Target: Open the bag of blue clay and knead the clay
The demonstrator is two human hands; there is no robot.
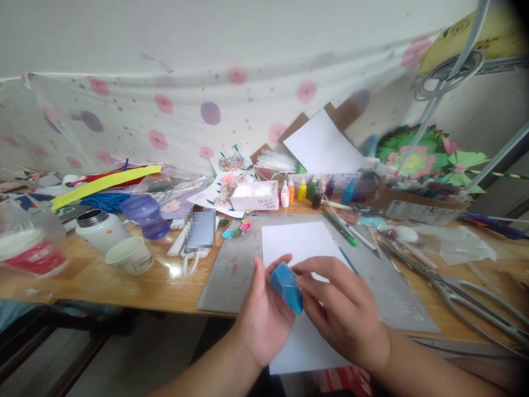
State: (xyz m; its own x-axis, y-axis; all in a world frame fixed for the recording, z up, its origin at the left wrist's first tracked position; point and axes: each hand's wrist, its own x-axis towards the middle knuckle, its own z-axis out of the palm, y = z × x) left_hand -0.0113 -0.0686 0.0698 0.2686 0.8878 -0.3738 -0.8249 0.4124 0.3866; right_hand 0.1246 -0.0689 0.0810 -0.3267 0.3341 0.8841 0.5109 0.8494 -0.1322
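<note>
The left hand (pixel 266 325) loosely cradles a blue lump (pixel 286 288), its fingers curled behind it and its thumb standing upright, apart from the lump; the right hand (pixel 343 309) grips the same piece narrowly from the other side, its fingertips against the lump's right edge; the lump, shiny and creased, is in the lower centre of the frame, in front of a sheet of white paper (pixel 294 240); this sheet lies on a grey mat (pixel 233 264), and more white shows beneath the hands, though whether it is the same sheet cannot be told; at the centre of the frame, just above the mat's upper left part, are small coloured pieces (pixel 236 229), near a phone (pixel 201 231) to their left; a white box (pixel 255 197) stands farther up, beside a row of small bottles that includes a yellow bottle (pixel 302 189); a paper cup (pixel 129 257) stands at the left of the frame, near a purple cup (pixel 145 216) and a white flask (pixel 101 234); large scissors (pixel 467 300) lie at the lower right; across the upper part of the frame hangs a flower-printed sheet (pixel 256 105).
</note>
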